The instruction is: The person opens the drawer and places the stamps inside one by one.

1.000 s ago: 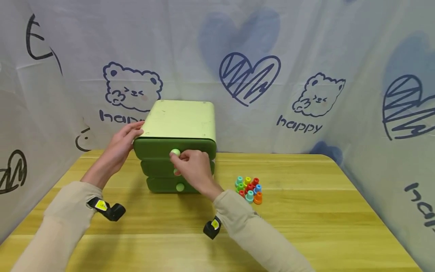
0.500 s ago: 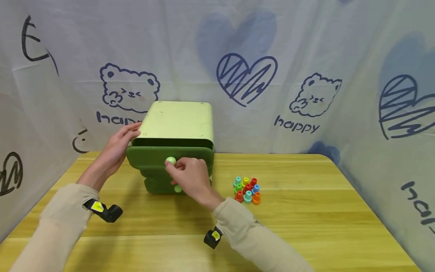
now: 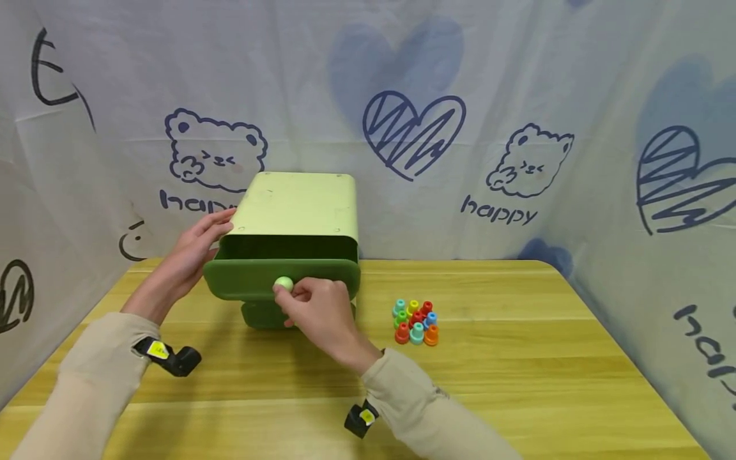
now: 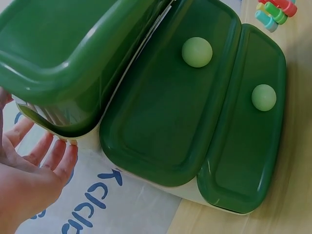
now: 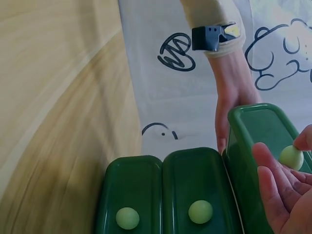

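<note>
A small chest (image 3: 299,201) with a pale green shell and three dark green drawers stands on the table. Its top drawer (image 3: 247,281) juts out, with a dark gap showing behind the front. My right hand (image 3: 324,316) pinches the round pale knob (image 3: 283,283) of that drawer between thumb and fingers. My left hand (image 3: 190,252) rests along the chest's left side, its fingers nearly straight against the shell in the left wrist view. The middle drawer (image 4: 161,107) and bottom drawer (image 4: 243,141) are closed, each with its own pale knob.
Several small coloured pegs (image 3: 416,322) stand in a cluster on the wooden table (image 3: 517,358), right of the chest. A white printed cloth (image 3: 414,211) hangs behind and along both sides. Black wrist cameras sit on both sleeves.
The top drawer has come out toward me from closed, my right hand drawing its knob forward and down in view. My left hand has stayed at the chest's side.
</note>
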{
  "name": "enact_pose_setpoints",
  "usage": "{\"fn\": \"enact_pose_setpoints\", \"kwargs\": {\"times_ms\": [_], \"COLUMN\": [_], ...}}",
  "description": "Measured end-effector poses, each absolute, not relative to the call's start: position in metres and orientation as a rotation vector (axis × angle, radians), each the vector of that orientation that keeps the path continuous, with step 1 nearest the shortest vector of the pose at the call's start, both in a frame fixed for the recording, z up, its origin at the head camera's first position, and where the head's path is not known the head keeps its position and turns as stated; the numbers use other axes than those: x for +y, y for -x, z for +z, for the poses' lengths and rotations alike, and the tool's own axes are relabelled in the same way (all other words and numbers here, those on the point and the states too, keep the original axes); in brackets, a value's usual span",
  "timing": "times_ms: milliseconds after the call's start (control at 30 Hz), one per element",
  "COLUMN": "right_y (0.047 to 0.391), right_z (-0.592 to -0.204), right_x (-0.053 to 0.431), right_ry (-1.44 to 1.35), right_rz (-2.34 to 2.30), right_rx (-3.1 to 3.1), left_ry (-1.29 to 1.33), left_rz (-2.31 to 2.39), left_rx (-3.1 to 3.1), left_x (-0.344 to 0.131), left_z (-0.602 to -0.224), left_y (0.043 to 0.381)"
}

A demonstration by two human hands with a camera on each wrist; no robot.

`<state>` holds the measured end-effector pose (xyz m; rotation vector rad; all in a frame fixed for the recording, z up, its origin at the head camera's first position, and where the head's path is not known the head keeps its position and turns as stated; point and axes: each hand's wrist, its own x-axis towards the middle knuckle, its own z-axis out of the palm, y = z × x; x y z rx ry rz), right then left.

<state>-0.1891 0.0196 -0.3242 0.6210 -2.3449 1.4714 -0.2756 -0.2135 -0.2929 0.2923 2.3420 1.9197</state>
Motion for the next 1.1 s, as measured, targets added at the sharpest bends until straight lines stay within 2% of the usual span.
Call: {"fn": "enact_pose_setpoints", "kwargs": {"times_ms": [667,1100], "right_y": [0.157,0.151], "right_z": [-0.324,-0.322], "right_x": [0.025,0.031], "right_ry": [-0.754,-0.761], "right_rz": [1.324,1.348], "right_rx": [-2.389,-2.441], "left_ry": [-0.331,-0.32], "left_rz": [1.915,1.9], "left_rx": [2.297,2.308], "left_x": [-0.218,-0.218], "left_z": [-0.297,-0.297], "left_y": [0.277,0.277]}}
